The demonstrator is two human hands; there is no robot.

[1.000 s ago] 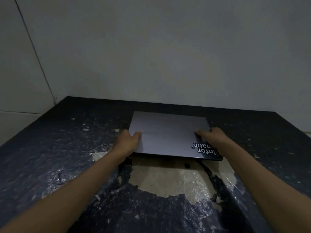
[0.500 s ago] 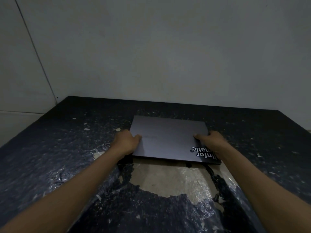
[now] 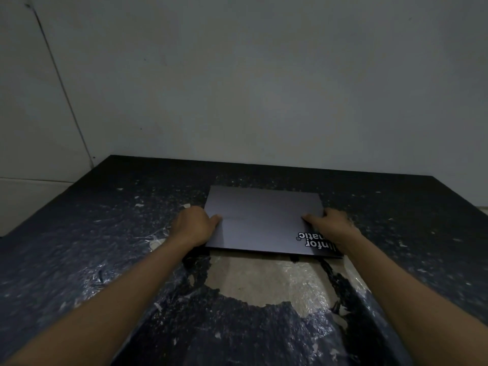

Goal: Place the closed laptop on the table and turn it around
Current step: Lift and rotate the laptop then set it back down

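A closed dark grey laptop lies flat on the black table, a little beyond the middle. A white sticker with upside-down lettering sits on its near right corner. My left hand grips the laptop's left edge, thumb on the lid. My right hand grips the right edge, thumb on the lid, and covers part of the sticker. The fingers of both hands are hidden under or beside the laptop.
The table's black covering is worn, with a large pale bare patch just in front of the laptop and crinkled film around it. A plain wall rises right behind the table's far edge. The table's left edge runs diagonally.
The laptop has come down from a slight tilt to lie flat on the table and sits a little lower in view. Both hands kept their grip on its sides.
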